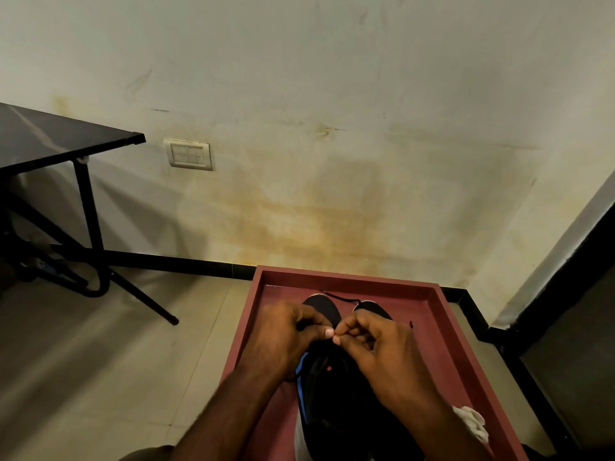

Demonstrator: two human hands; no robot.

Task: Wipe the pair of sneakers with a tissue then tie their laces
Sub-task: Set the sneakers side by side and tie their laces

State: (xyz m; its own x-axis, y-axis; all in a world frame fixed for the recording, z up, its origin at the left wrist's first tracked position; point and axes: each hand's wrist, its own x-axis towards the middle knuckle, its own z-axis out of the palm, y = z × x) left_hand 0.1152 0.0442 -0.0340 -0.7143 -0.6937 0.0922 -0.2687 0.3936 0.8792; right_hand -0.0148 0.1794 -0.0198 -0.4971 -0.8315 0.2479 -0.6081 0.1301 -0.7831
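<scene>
Two black sneakers lie side by side in a red tray (429, 314), toes pointing away from me. The left sneaker (324, 390) has a blue stripe and a white sole; of the right sneaker (372, 309) only the toe shows past my hand. My left hand (286, 337) and my right hand (379, 347) meet over the left sneaker, each pinching its black lace. A loose lace end (336, 297) lies across the tray by the toes. A crumpled white tissue (472, 424) lies in the tray beside my right forearm.
The tray stands on a tiled floor (116, 361) close to a stained wall (299, 161). A black folding table (60, 141) with slanted legs stands at the left. A dark ledge (549, 327) runs along the right.
</scene>
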